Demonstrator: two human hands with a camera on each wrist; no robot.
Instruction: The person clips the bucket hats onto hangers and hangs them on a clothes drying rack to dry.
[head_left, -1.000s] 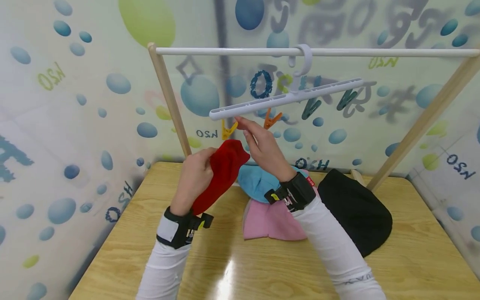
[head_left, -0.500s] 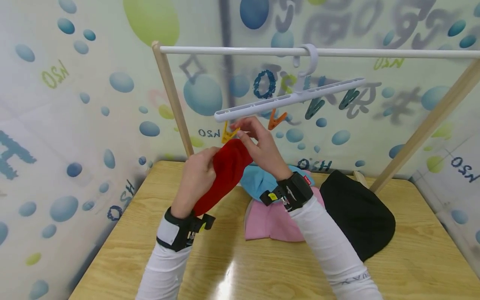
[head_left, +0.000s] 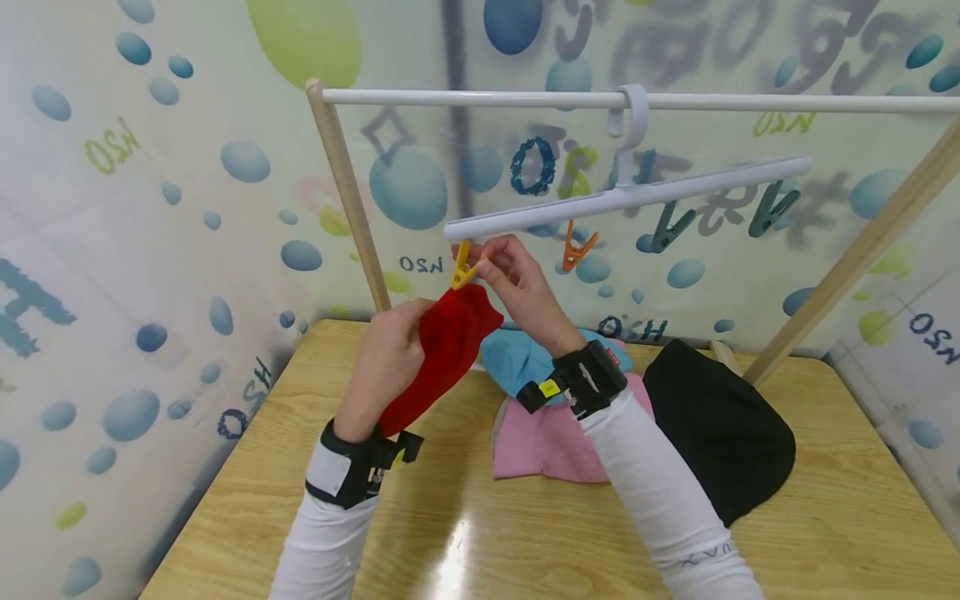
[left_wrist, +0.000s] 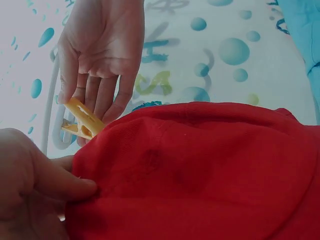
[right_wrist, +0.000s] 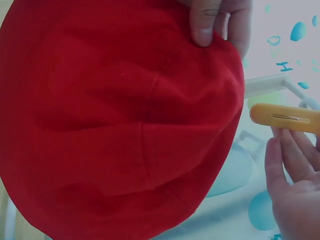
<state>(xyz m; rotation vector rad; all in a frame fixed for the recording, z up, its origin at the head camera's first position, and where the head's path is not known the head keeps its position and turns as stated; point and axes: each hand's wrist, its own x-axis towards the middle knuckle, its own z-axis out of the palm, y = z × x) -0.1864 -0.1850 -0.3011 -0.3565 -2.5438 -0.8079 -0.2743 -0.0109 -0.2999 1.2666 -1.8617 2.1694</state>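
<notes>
A red cap point(head_left: 450, 354) is gripped by my left hand point(head_left: 386, 354) between thumb and fingers. My right hand point(head_left: 521, 287) pinches a yellow clip point(head_left: 463, 268) hanging under the left end of the white hanger point(head_left: 622, 198). In the head view the clip's lower end overlaps the cap's top edge. From the left wrist the thumb shows on one arm of the clip point(left_wrist: 82, 120), with the fingers behind it. The right wrist view shows the clip point(right_wrist: 285, 117) beside the cap's edge. An orange clip point(head_left: 576, 247) and green clips point(head_left: 772, 208) hang farther along.
The hanger hooks over a white rod point(head_left: 480, 98) on wooden posts point(head_left: 348, 196). Below lie a light blue cap point(head_left: 513, 358), a pink cap point(head_left: 543, 446) and a black cap point(head_left: 720, 433) on the wooden table point(head_left: 247, 500). A patterned wall stands close behind.
The right hand has taken hold of the yellow clip. The hanger has slid right and turned, its right end swinging outward, and the clip now meets the red cap's top edge in view.
</notes>
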